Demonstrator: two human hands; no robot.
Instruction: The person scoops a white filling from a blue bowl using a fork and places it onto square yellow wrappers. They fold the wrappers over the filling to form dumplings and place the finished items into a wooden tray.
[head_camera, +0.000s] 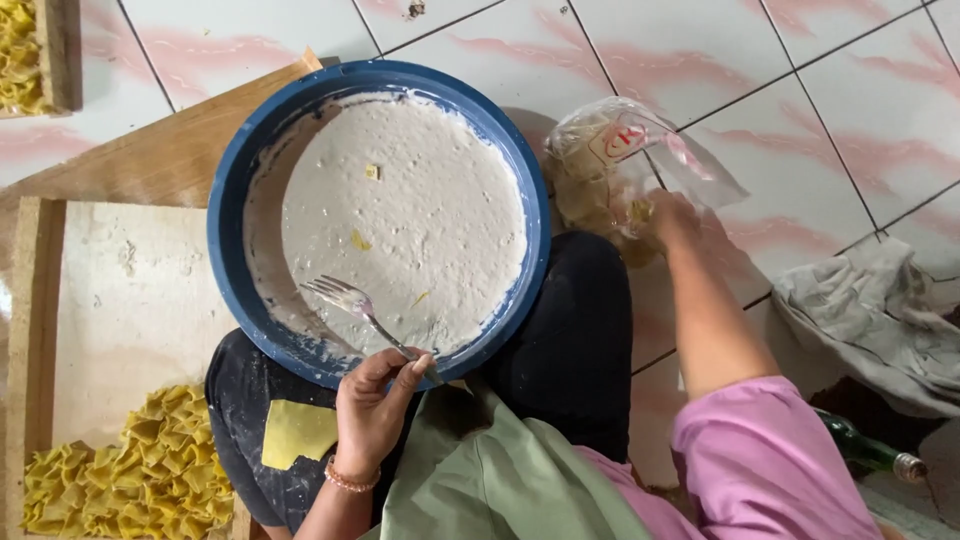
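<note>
On the person's lap, nearest the camera, a flat yellow dough square (298, 432) lies on a flour-dusted dark trouser leg, within easy reach of the left hand (372, 410), which sits just beside it. That hand's fingers are curled together with the thumb pressed against them, pinching the handle end of a metal fork (352, 303); the fork is held low and nearly flat, its tines resting on the white batter, a grip that suits stirring or lifting pieces out of it. The batter fills a round blue basin (228, 215) propped against the knees, so it stays close to both hands; a few small yellow scraps float on its surface. To the left, a wooden tray (30, 330) on the floor holds a heap of folded yellow dough pieces (140, 470) at its near end, with the rest of its floured base bare. Farther out on the right, the right hand (668, 218) reaches into a clear plastic bag (625, 165) lying on the tiled floor (830, 90); its fingers are buried in the bag, so I cannot tell whether they are spread or gripping. A crumpled grey cloth (870, 320) and a green glass bottle (865, 450) lie beyond the pink sleeve (760, 470).
</note>
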